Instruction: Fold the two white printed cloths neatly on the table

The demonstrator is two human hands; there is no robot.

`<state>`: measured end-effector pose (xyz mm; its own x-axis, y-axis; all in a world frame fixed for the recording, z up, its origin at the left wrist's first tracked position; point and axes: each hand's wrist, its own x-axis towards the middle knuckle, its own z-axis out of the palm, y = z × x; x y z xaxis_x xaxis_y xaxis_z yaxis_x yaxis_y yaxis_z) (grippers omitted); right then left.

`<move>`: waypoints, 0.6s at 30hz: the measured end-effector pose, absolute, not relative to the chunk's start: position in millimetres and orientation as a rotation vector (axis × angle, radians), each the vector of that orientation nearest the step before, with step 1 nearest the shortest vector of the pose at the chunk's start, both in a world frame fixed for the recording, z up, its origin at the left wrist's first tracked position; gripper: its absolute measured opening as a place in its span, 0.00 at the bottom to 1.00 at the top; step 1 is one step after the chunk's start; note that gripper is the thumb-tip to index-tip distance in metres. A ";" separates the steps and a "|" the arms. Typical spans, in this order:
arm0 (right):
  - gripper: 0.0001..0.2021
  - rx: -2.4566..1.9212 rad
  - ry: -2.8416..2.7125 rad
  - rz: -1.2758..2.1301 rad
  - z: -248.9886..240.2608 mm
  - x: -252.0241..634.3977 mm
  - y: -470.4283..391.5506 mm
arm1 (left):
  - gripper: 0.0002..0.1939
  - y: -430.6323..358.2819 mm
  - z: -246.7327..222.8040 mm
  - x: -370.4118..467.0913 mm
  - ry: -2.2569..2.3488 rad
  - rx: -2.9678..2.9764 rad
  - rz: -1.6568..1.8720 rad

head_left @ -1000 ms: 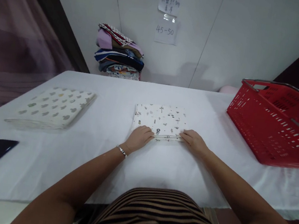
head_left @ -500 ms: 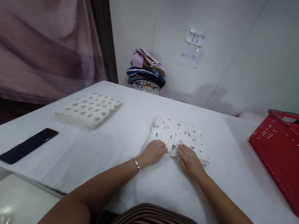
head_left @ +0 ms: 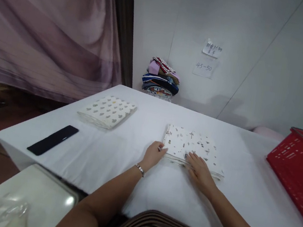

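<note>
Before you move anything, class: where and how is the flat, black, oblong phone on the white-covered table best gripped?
The flat, black, oblong phone is probably best gripped across its long edges, near mid-length, coming from above with the left hand. It lies flat, so its underside is hidden, while its narrow width should fit between the fingers.

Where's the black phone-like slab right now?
In the head view, the black slab lies flat on the table's left side, nearer the wearer than the folded cloth with grey motifs.
</note>
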<state>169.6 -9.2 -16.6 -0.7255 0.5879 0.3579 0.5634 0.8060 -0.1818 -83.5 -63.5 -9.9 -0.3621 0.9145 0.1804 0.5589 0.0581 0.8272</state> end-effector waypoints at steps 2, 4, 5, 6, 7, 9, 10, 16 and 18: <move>0.23 -0.855 -2.613 0.098 -15.8 157.8 -10.5 | 0.10 -63.4 -10.3 -83.7 1.956 1.408 1.185; 0.24 -0.830 -2.672 0.112 -18.2 149.0 -12.7 | 0.10 -63.6 -10.0 -84.2 1.946 1.364 1.177; 0.24 -0.821 -2.699 0.120 -19.7 146.5 -14.0 | 0.10 -63.7 -9.8 -84.7 1.933 1.341 1.185; 0.25 -0.818 -2.717 0.131 -20.9 145.2 -15.3 | 0.09 -63.6 -9.6 -85.6 1.914 1.313 1.199; 0.25 -0.821 -2.723 0.144 -21.3 144.8 -16.3 | 0.08 -63.3 -9.5 -86.8 1.889 1.277 1.214; 0.23 -0.842 -2.698 0.171 -18.8 144.1 -16.9 | 0.07 -61.9 -9.4 -89.9 1.831 1.182 1.242; 0.22 -0.850 -2.673 0.182 -16.0 142.6 -16.2 | 0.06 -61.0 -9.2 -91.8 1.803 1.129 1.250; 0.14 -0.714 -2.513 0.253 6.1 105.9 -5.8 | 0.05 -62.0 -2.3 -101.3 1.728 1.016 1.124; 0.12 -0.711 -2.515 0.290 10.6 89.0 -4.2 | 0.08 -65.8 0.9 -102.9 1.709 1.033 1.029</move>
<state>89.0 -4.2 10.6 -0.7349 0.5381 0.4128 0.4301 0.8404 -0.3298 -102.9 -65.8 0.9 -0.2818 0.9261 -0.2509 0.2115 0.3150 0.9252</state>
